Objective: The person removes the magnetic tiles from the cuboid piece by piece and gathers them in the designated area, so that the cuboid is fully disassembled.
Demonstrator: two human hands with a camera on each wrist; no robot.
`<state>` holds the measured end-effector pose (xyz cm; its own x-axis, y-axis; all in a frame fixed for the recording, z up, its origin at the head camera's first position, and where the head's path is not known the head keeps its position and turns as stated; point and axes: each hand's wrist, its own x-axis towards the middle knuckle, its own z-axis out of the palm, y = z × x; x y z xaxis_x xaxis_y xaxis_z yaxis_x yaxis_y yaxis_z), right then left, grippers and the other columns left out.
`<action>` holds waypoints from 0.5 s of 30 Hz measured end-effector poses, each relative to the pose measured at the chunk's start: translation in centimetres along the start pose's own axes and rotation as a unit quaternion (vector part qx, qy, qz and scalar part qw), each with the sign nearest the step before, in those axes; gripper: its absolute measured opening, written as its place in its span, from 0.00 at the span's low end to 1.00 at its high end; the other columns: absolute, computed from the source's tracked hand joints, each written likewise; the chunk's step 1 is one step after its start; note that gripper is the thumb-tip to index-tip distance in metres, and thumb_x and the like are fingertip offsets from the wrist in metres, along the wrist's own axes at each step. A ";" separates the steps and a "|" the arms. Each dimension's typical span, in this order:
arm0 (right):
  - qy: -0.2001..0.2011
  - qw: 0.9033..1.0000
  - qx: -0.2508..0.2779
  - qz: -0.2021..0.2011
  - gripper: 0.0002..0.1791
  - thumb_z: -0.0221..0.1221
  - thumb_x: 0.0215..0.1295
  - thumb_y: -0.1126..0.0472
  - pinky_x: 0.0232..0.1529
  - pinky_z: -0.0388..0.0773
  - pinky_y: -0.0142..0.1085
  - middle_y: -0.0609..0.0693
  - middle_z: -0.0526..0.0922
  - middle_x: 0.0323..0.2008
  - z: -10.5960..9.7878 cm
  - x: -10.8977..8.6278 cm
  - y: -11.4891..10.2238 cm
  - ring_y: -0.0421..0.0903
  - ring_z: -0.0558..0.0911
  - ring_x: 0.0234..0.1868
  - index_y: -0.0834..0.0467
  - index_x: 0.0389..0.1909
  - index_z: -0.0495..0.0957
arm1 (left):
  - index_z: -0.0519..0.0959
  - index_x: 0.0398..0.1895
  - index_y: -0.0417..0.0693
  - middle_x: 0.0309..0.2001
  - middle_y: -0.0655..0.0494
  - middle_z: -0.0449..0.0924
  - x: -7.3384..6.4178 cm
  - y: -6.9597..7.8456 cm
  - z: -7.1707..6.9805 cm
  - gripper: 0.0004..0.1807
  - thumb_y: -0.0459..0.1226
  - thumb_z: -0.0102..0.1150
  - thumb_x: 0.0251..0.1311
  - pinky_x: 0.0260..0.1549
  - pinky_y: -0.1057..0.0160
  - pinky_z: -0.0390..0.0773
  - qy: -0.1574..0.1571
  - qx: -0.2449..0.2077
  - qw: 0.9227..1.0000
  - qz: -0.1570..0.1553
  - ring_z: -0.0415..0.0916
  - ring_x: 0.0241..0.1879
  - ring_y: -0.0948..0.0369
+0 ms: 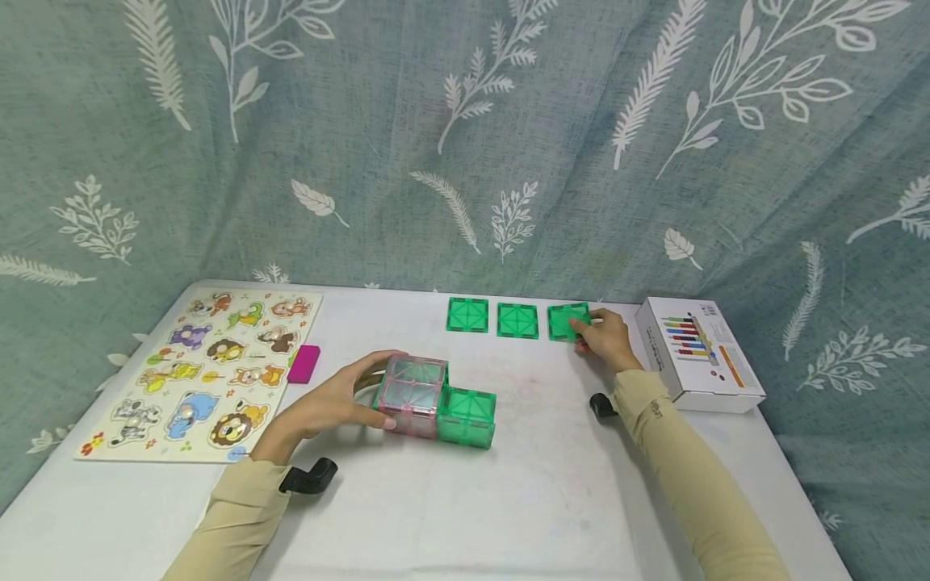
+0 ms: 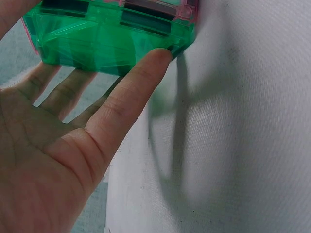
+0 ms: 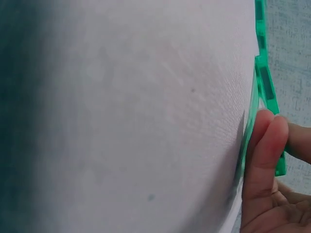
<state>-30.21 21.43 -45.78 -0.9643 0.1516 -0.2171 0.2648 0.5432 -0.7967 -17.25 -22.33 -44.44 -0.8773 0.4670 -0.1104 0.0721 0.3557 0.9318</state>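
Pinching with the right hand (image 1: 610, 337) a square green translucent plastic tile (image 1: 561, 321), at the right end of a row on the far part of the white bench (image 1: 538, 500), just beside a middle green tile (image 1: 517, 321) and farther from a left green tile (image 1: 467, 315). Gripped near its right edge, thumb above and fingers underneath; in the right wrist view, tipped with that edge up off the bench. Clasping with the left hand (image 1: 330, 403) a tall box-shaped block of pink-framed and green translucent panels (image 1: 414, 381), thumb at the near side, fingers round the far side. Adjoining it on the right, touching, a lower green translucent box (image 1: 468, 403).

Hinging, most likely, on the line between tile and blocks: from the tile and right hand, toward the person and to the left to reach the green box. Nearer to the tile with the right hand, already on it; well apart from it with the left. Being square, showing no long axis and pointing no particular way; turned slightly against the other two tiles. Stretching left to right as joined blocks, low green end pointing right and slightly toward the person.
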 end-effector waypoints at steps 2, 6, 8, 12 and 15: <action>-0.001 1.000 -0.002 0.005 0.36 0.60 0.71 0.52 0.25 0.83 0.30 0.47 0.83 0.21 0.0 0.0 0.1 0.34 0.81 0.16 0.69 0.71 0.62 | 0.59 0.76 0.61 0.76 0.48 0.61 0.0 0.0 0.0 0.54 0.39 0.80 0.45 0.74 0.33 0.53 0.000 0.000 1.000 -0.001 0.52 0.78 0.40; -0.009 1.000 -0.001 0.012 0.37 0.60 0.72 0.52 0.26 0.84 0.31 0.48 0.83 0.22 0.1 0.0 0.3 0.35 0.81 0.16 0.69 0.72 0.60 | 0.59 0.76 0.60 0.76 0.48 0.61 -0.1 0.0 0.1 0.54 0.40 0.80 0.45 0.74 0.33 0.53 -0.002 0.000 1.000 -0.001 0.52 0.78 0.40; -0.011 1.000 0.000 0.014 0.37 0.60 0.72 0.52 0.26 0.84 0.32 0.49 0.83 0.23 0.1 0.1 0.2 0.36 0.82 0.17 0.68 0.73 0.60 | 0.59 0.76 0.60 0.76 0.48 0.62 -0.1 0.0 0.1 0.54 0.40 0.80 0.45 0.74 0.33 0.53 -0.001 0.000 1.000 -0.001 0.53 0.78 0.40; -0.007 1.000 -0.002 0.020 0.37 0.60 0.71 0.51 0.26 0.84 0.33 0.50 0.83 0.24 0.2 0.2 0.1 0.37 0.82 0.17 0.65 0.73 0.60 | 0.59 0.76 0.59 0.76 0.48 0.61 -0.1 0.1 0.1 0.54 0.40 0.80 0.45 0.74 0.33 0.53 0.000 0.001 1.000 -0.001 0.53 0.78 0.40; 0.000 1.000 -0.013 0.022 0.36 0.60 0.71 0.51 0.25 0.84 0.32 0.51 0.83 0.24 0.2 0.3 0.1 0.37 0.81 0.17 0.64 0.73 0.61 | 0.58 0.76 0.59 0.76 0.47 0.61 -0.1 0.1 0.0 0.54 0.40 0.80 0.45 0.74 0.33 0.53 0.000 -0.001 1.000 -0.004 0.52 0.78 0.39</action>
<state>-30.52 21.32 -46.04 -0.9515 0.1766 -0.2520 0.3077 0.5569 -0.7715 -17.17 -22.29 -44.38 -0.8780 0.4641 -0.1171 0.0651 0.3582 0.9314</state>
